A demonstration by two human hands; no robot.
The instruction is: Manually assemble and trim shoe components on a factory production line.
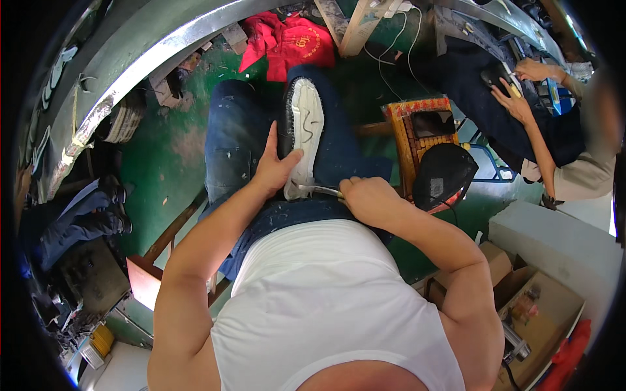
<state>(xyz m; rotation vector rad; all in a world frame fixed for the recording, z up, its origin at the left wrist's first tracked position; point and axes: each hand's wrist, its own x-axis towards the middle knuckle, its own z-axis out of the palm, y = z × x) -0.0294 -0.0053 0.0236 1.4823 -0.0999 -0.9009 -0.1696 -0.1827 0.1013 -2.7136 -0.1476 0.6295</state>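
Note:
A shoe (pixel 306 124) lies sole up across my thighs, its toe pointing away from me. The underside is off-white with a dark wavy line drawn on it, and a dark edge runs along its left side. My left hand (pixel 276 168) grips the shoe from the left, the thumb lying over the sole and a finger stretched along the side. In my closed right hand (pixel 370 197) is a slim metal hand tool (pixel 319 189); its tip meets the heel end. The tool's exact kind is hard to make out, since my fist covers its handle.
A red cloth (pixel 287 44) lies on the green floor ahead. To the right, a wooden bead-covered stool (pixel 403 133) bears a phone (pixel 433 122) and a black cap (pixel 445 173). Another person's hands (pixel 515 104) work beyond it. An open cardboard box (pixel 554 319) stands at lower right.

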